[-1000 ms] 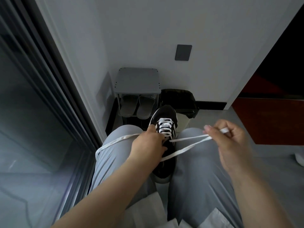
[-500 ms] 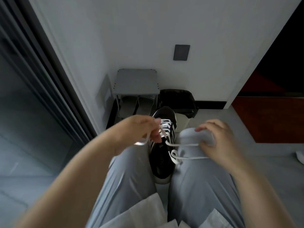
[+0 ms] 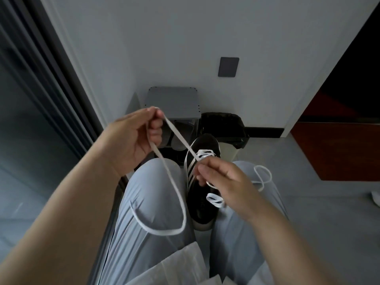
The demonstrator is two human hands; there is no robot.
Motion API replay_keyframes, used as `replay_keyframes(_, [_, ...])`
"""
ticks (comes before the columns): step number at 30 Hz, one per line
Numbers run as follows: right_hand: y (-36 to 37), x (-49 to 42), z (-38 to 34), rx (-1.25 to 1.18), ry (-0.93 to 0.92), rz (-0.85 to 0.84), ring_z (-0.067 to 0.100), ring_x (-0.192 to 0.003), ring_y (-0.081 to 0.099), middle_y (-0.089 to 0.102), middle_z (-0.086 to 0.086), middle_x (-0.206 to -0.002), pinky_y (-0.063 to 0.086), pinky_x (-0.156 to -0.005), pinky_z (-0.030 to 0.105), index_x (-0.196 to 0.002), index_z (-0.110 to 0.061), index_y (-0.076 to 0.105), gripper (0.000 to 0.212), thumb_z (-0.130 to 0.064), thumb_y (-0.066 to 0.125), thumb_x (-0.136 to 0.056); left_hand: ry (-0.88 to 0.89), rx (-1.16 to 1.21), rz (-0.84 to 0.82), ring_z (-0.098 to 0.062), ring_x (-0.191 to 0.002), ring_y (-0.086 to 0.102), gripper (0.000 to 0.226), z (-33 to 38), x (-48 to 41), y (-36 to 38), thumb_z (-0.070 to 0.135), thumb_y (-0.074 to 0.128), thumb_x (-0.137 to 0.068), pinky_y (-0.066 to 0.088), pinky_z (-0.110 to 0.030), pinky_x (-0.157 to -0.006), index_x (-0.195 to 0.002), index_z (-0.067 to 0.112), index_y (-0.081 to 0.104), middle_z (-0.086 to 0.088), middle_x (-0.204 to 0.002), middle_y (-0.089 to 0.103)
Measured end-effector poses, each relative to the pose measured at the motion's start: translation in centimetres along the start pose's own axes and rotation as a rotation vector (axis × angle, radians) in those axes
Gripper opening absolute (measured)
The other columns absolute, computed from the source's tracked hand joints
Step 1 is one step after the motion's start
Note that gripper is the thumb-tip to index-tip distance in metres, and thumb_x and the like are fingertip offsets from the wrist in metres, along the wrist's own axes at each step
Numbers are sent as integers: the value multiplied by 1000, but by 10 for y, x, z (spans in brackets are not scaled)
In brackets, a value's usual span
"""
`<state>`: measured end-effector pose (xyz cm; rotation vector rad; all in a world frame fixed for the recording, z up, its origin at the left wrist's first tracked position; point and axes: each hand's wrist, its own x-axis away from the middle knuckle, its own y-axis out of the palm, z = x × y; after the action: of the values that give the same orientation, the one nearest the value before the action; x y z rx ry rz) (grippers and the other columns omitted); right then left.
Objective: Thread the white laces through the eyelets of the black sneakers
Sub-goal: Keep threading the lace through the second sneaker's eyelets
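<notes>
Our left hand (image 3: 131, 138) is raised, thumb and fingers curled and pinching the white lace (image 3: 180, 138) taut. Our right hand (image 3: 224, 182) pinches the lace just at the eyelets of the black sneaker (image 3: 202, 204), which sits wedged between our knees, toe away from us. If we pull too hard on the left, the loose run lying on the right thigh may slide back out through the eyelets, or the shoe may twist free. We count one sneaker, one lace with two loose runs, and two hands.
</notes>
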<state>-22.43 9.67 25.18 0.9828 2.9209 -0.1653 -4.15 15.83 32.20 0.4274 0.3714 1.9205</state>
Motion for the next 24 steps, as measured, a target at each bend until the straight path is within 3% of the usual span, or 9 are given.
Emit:
replay_keyframes(3, [20, -9, -4, -28, 21, -97, 4, -109, 57, 61, -16, -99, 42, -96, 26, -109, -29, 54, 27, -31, 60, -83, -20, 92, -118, -4, -48, 38, 28, -7, 1, 10, 15, 31, -97, 38, -11, -43, -79, 10, 52, 3, -59, 43])
replay_keyframes(6, [47, -12, -1, -28, 28, -255, 8, -91, 63, 64, -12, -85, 47, -89, 27, -113, -19, 48, 23, -21, 57, -92, -14, 34, -203, -5, -46, 32, 23, -12, 1, 24, 17, 36, -94, 30, -12, -40, -81, 10, 54, 2, -58, 38])
replay_keyframes(9, [28, -7, -3, -71, 114, -87, 0, -69, 54, 60, -16, -75, 48, -67, 20, -99, -28, 58, 9, -22, 56, -93, 164, -411, 41, -6, -45, 24, 25, -4, -7, 0, 17, 41, -96, 20, -17, -43, -81, 12, 60, 5, -52, 34])
replay_keyframes(12, [-16, -2, 1, 178, 115, 80, 1, -54, 43, 56, -7, -70, 38, -55, 16, -85, -27, 66, 15, -31, 53, -91, 239, -986, 346, -12, -53, 36, 25, -4, -19, -42, 22, 45, -96, 31, -25, -54, -84, 21, 67, 4, -58, 42])
replay_keyframes(18, [-60, 1, -3, 378, 137, 120, 4, -53, 40, 50, -19, -51, 38, -56, 15, -82, -23, 67, 24, -19, 47, -96, 105, -1331, 376, -20, -50, 40, 23, -24, -34, -85, 21, 45, -96, 34, -25, -50, -96, 16, 68, -4, -58, 48])
replay_keyframes(19, [-61, 0, -4, 389, 153, 94, 3, -53, 40, 50, -18, -52, 38, -57, 17, -86, -22, 67, 24, -16, 46, -97, 65, -1398, 368, -21, -57, 48, 24, -27, -37, -87, 19, 45, -96, 39, -26, -54, -105, 16, 67, -7, -70, 56])
replay_keyframes(21, [-57, -5, -3, 455, 179, 55, 4, -55, 45, 57, -15, -58, 41, -60, 21, -91, -27, 65, 25, -11, 46, -97, 47, -1614, 351, -31, -102, 54, 35, -36, -38, -83, 20, 47, -94, 45, -38, -88, -128, 17, 54, -15, -116, 57])
replay_keyframes(22, [-52, -8, -3, 486, 174, 38, 4, -56, 49, 62, -13, -63, 43, -62, 21, -94, -28, 63, 25, -10, 47, -96, 150, -1674, 303, -34, -122, 42, 42, -42, -38, -75, 22, 48, -92, 34, -40, -103, -134, 16, 48, -15, -132, 48])
replay_keyframes(24, [-35, -16, -1, 500, 144, 26, 4, -56, 55, 68, -9, -71, 47, -63, 23, -92, -27, 60, 19, -11, 51, -94, 446, -1555, 55, -30, -127, 40, 47, -58, -31, -48, 29, 45, -89, 29, -36, -107, -132, 10, 49, -13, -134, 49])
